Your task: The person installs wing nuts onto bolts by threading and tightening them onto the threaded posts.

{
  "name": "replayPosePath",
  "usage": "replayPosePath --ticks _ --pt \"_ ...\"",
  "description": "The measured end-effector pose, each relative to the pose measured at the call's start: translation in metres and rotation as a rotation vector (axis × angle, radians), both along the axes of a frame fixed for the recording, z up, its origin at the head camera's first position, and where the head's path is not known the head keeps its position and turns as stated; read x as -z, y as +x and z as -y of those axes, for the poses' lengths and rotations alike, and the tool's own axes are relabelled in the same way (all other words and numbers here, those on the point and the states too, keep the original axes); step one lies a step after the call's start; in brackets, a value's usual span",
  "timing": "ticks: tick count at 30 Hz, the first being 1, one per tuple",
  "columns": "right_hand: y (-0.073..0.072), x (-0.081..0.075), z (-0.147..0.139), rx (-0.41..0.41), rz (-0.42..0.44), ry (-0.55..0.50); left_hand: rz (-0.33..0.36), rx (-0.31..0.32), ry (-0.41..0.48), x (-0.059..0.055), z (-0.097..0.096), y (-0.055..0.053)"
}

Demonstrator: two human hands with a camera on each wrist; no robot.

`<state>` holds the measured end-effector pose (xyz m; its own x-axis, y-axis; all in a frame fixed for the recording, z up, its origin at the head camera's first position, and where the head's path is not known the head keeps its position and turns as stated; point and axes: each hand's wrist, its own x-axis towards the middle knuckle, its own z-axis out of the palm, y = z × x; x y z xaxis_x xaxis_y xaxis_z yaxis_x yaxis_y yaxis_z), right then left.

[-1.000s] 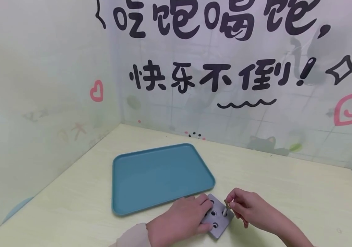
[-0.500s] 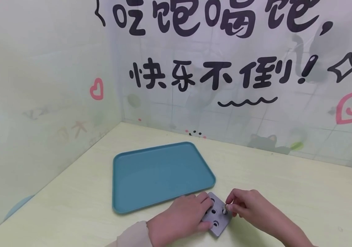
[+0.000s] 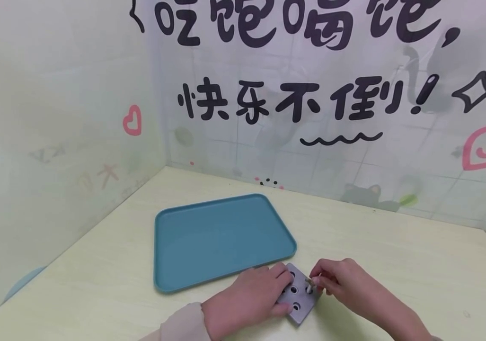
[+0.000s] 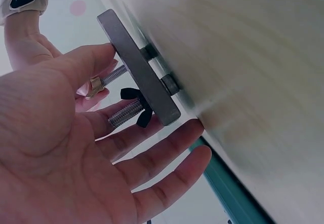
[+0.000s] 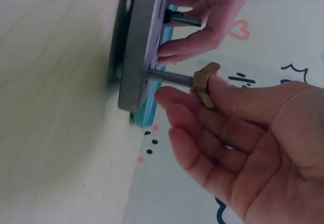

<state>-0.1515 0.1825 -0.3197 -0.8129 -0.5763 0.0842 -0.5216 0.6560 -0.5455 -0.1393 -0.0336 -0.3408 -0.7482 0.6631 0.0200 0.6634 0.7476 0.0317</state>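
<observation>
A grey metal plate with several holes lies beneath my left hand. That hand holds the plate by its sides between thumb and fingers. In the right wrist view, a threaded bolt sticks up from the plate and carries a brass wing nut near its tip. My right hand pinches this wing nut between thumb and index finger. Beside my left fingers, the left wrist view shows a second bolt with a black wing nut down against the plate. Bolt heads protrude from the underside.
A blue rectangular tray lies on the pale table just behind the plate. Printed walls enclose the table at the back and left. A light blue edge shows at the far left.
My right hand stays at the same bolt, while its fingers shift on the wing nut and the lower fingers draw in. My left hand keeps its hold on the plate.
</observation>
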Motion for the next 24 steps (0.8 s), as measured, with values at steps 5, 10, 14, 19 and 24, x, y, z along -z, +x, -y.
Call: replayPosePath --ticks 5,10,14,19,24 --pt "-0.0002 -0.0002 -0.0006 -0.024 -0.069 0.031 0.001 0.002 0.01 0.0004 0.0002 -0.001" --pt "-0.0003 -0.0009 -0.0018 -0.04 -0.091 0.077 0.017 0.0 0.005 0.0004 0.0002 -0.002" --pt "-0.0011 -0.0013 -0.0023 -0.065 -0.12 0.086 0.028 -0.003 0.002 0.0001 0.0002 -0.0022" --pt "-0.002 -0.0012 -0.0028 -0.08 -0.099 0.057 0.035 -0.003 0.002 -0.0001 0.0002 -0.0024" --pt "-0.002 -0.0008 -0.0029 -0.065 -0.103 0.087 0.039 -0.002 0.008 -0.0001 -0.0002 -0.0027"
